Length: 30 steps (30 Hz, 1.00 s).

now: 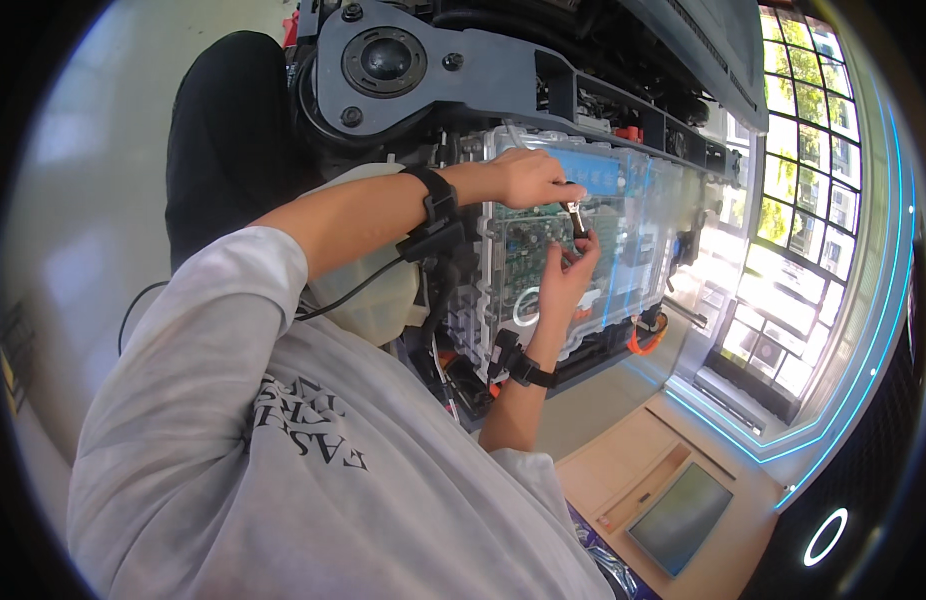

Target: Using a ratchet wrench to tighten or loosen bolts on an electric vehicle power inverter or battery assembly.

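Above a clear-covered electronics box, my left hand is closed around the upper end of a short, dark, rod-like tool with a shiny metal section. My right hand comes up from below, its fingertips closed on the tool's dark lower end. The exact kind of tool is too small to make out. Green circuit boards and a blue panel show through the clear cover. Both wrists wear black straps, and a black cable runs from the left one.
Beyond the box is a vehicle frame with a large grey mount. A cloudy plastic tank sits beneath my left forearm. An orange cable loops at the box's right side. A wooden desk with a flat screen stands lower right.
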Tool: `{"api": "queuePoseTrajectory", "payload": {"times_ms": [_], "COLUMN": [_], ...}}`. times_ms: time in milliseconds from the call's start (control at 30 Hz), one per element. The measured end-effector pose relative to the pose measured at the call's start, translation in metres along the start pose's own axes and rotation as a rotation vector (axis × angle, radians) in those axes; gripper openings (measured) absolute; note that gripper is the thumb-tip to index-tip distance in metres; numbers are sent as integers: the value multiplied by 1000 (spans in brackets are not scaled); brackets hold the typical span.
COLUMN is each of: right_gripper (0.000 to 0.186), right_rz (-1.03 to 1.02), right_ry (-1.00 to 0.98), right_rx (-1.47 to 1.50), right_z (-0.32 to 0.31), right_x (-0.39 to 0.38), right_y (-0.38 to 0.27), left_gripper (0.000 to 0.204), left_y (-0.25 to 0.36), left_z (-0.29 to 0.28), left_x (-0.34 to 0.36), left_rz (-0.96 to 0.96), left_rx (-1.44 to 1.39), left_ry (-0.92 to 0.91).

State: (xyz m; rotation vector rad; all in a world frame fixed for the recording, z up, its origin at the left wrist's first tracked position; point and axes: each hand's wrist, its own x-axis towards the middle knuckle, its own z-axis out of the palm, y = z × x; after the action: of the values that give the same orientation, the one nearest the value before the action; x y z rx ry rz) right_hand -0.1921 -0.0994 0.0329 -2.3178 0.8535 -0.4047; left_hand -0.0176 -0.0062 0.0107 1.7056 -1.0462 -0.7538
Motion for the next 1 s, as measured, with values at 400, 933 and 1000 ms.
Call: {"api": "queuePoseTrajectory", "payload": {"times_ms": [400,933,1000], "right_gripper": [18,32,30], "right_rz": [154,-101,-106], "right_ry": [-200,-157,-168], "right_rx": [-83,-276,-283], "right_z": [-3,-4,-4], "right_x": [-91,8,27], "right_y": [-67,1,4], "left_gripper": [57,47,46], "left_y": [-1,-17,-15], "left_z": [5,-19,-23], "left_x": [-4,8,7], "left_rz": [46,-70,-54], "left_rx": [-104,-976,-993], "left_ry": [120,64,52]}}
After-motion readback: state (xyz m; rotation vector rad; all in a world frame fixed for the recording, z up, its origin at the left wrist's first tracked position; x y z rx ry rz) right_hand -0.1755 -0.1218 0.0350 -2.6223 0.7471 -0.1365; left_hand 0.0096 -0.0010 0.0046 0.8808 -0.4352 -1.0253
